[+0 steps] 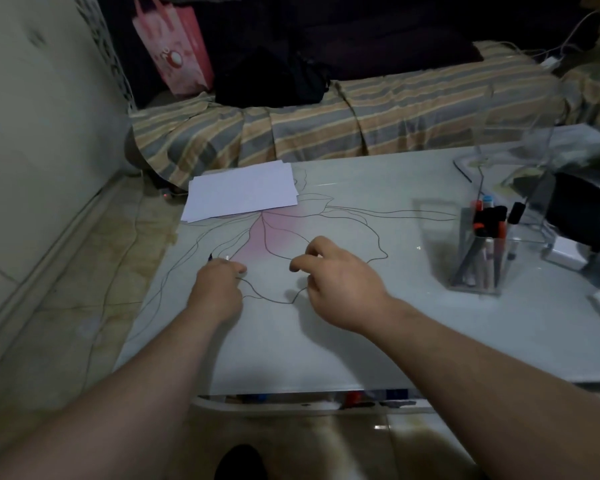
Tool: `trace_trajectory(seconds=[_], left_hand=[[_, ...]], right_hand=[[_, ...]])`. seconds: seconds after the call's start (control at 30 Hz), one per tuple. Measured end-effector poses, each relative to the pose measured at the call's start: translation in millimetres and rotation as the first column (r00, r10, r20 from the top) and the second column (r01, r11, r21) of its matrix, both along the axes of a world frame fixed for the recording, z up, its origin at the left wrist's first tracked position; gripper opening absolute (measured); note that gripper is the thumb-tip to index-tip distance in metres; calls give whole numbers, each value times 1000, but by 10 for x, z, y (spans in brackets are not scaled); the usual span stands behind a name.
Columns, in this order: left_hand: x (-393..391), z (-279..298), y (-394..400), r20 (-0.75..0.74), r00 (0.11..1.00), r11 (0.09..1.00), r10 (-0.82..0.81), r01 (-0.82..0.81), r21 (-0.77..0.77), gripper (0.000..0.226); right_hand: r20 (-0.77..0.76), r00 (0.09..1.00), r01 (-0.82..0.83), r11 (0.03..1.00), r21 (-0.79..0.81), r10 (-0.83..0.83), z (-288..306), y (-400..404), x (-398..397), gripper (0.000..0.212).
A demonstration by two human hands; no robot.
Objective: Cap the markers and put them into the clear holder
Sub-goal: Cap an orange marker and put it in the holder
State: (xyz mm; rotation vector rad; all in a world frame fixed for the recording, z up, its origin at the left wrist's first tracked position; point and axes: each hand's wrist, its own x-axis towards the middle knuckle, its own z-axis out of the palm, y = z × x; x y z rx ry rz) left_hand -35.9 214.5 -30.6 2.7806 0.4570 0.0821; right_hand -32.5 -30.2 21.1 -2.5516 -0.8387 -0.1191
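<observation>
My left hand (219,285) is closed around a marker (219,258) near the table's left side; only its dark tip and a pale bit of barrel stick out past my fingers. A hand's width to the right, my right hand (340,282) hovers over the table with curled, parted fingers and nothing visible in them. The clear holder (478,251) stands at the right of the table, holding several markers with red, black and blue caps.
A stack of white paper (241,190) lies at the table's far left. A second clear acrylic stand (513,140) and a white charger block (565,252) sit behind the holder. A striped bed (361,112) runs behind the table (326,348).
</observation>
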Motion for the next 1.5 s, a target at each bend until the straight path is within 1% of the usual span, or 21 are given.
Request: trace_trajectory(seconds=[0.13, 0.23, 0.33, 0.4, 0.43, 0.5, 0.57, 0.63, 0.7, 0.77, 0.83, 0.93, 1.03, 1.1, 1.17, 1.23, 1.3, 1.37, 1.43, 1.5], left_hand=[[29, 56, -178, 10, 999, 997, -49, 50, -62, 54], [76, 130, -297, 35, 999, 991, -10, 15, -135, 61], [97, 208, -198, 107, 990, 984, 92, -74, -163, 58], [78, 217, -78, 97, 983, 974, 157, -138, -178, 59], [63, 207, -25, 83, 983, 972, 165, -148, -180, 60], [35, 175, 43, 57, 988, 978, 143, -132, -164, 58], [30, 136, 57, 54, 994, 989, 93, -86, -119, 46], [31, 100, -14, 37, 999, 993, 27, -22, -120, 35], [32, 60, -150, -1, 996, 987, -85, 85, -136, 36], [59, 19, -289, -24, 979, 968, -203, 197, -153, 39], [101, 5, -403, -33, 965, 955, -261, 253, -155, 39], [181, 23, -520, 13, 966, 956, -259, 258, -136, 36], [215, 49, -669, 57, 971, 958, -234, 240, -157, 33], [219, 45, -790, 57, 965, 950, -256, 262, -169, 33], [229, 14, -876, 37, 963, 952, -268, 270, -144, 32], [253, -10, -917, 12, 965, 959, -262, 262, -110, 28], [260, -17, -943, -3, 970, 963, -244, 242, -115, 23], [256, -20, -965, 14, 974, 961, -225, 224, -160, 22], [234, 1, -1001, 55, 974, 941, -221, 228, -250, 23], [209, 57, -1043, 118, 971, 902, -208, 237, -360, 14]], right_hand=[[-54, 998, -17, 999, -29, 15, -72, 67, -8, 42], [-117, 993, -23, 997, -70, 14, -167, 83, 20, 41], [-189, 982, -18, 996, -84, 2, -288, 118, 47, 39], [-263, 965, -54, 991, -127, 19, -377, 162, 9, 42], [-298, 954, -78, 984, -159, 27, -423, 189, -29, 47], [-328, 943, -123, 969, -212, 48, -500, 252, -114, 61], [-309, 947, -161, 957, -240, 82, -536, 339, -194, 68], [-289, 950, -194, 948, -253, 117, -533, 438, -269, 68], [-260, 955, -215, 936, -279, 142, -515, 523, -338, 59], [-221, 968, -175, 947, -269, 116, -524, 599, -371, 44], [-190, 981, -72, 970, -233, 28, -526, 635, -365, 33], [-139, 987, 35, 959, -282, -77, -458, 552, -293, 26], [-221, 952, 137, 940, -313, -213, -356, 286, -174, 26], [-282, 916, 181, 922, -343, -285, -314, 77, -86, 28], [-313, 892, 210, 913, -351, -325, -310, -119, -9, 23], [-305, 887, 229, 903, -363, -347, -325, -294, 52, 16], [-281, 889, 256, 902, -349, -361, -331, -453, 77, 14], [-257, 889, 294, 902, -315, -379, -326, -590, 92, 14], [-256, 879, 334, 902, -273, -402, -301, -700, 122, 20], [-255, 883, 337, 911, -238, -393, -266, -783, 173, 22]])
